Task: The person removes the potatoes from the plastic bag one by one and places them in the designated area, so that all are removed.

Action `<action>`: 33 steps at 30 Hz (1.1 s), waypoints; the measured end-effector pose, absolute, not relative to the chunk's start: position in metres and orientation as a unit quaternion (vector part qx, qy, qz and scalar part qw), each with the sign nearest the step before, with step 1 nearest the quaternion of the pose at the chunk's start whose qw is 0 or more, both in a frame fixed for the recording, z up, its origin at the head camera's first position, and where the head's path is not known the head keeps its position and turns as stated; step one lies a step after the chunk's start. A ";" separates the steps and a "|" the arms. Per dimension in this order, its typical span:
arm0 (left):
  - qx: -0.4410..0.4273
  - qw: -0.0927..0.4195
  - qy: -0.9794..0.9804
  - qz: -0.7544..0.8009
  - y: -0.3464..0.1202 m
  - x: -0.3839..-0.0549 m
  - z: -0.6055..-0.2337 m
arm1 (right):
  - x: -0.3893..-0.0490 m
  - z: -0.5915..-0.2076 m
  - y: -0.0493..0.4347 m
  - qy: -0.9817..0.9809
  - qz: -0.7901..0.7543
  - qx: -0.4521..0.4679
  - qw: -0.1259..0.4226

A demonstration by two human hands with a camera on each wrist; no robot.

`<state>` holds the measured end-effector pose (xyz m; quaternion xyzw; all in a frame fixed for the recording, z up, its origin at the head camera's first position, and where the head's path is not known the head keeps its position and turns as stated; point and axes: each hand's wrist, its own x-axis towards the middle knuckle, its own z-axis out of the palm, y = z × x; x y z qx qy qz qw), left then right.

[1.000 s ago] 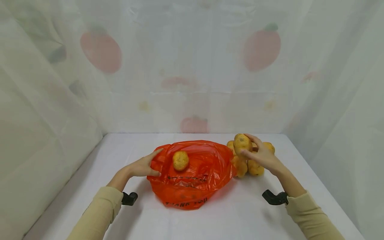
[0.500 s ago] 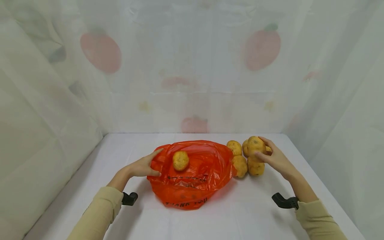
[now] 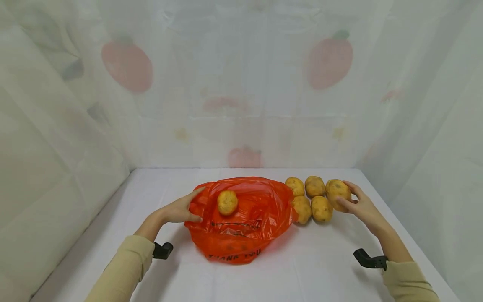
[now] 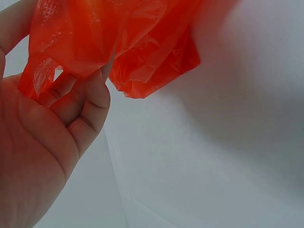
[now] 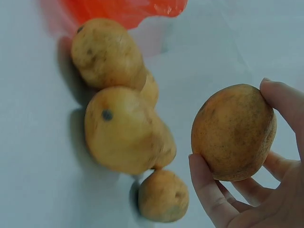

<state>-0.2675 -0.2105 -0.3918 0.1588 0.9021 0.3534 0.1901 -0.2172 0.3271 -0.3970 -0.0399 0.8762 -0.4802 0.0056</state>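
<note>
My left hand (image 3: 177, 209) grips the left edge of a red plastic bag (image 3: 241, 247), its mouth spread wide. In the left wrist view, curled fingers (image 4: 90, 102) hold the thin red film. One potato (image 3: 227, 202) shows at the left of the bag's opening. At the right, my right hand (image 3: 364, 207) holds another potato (image 3: 337, 195) between thumb and fingers. The right wrist view has this held potato (image 5: 232, 133) apart from the others. Several more potatoes (image 3: 322, 209) lie in two short rows right of the bag.
The nearest of these potatoes (image 3: 302, 209) lies right against the bag's right edge. A white cloth (image 3: 264, 281) covers the table. Pale curtains (image 3: 245, 84) with faded fruit prints stand behind and at both sides. Each wrist wears a black camera mount (image 3: 370, 260).
My right hand has carried its potato rightward and lower, from above the other potatoes to their right side, uncovering them. My left hand and the bag have stayed put.
</note>
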 end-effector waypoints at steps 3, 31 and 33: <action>0.160 0.189 0.903 0.352 -0.211 -0.267 -0.391 | -0.217 -0.402 0.333 0.878 -0.477 -0.032 0.010; 0.183 0.184 0.898 0.355 -0.211 -0.267 -0.390 | -0.216 -0.438 0.350 0.882 -0.467 0.024 0.052; 0.185 0.184 0.898 0.355 -0.211 -0.267 -0.390 | -0.216 -0.440 0.351 0.883 -0.466 0.026 0.054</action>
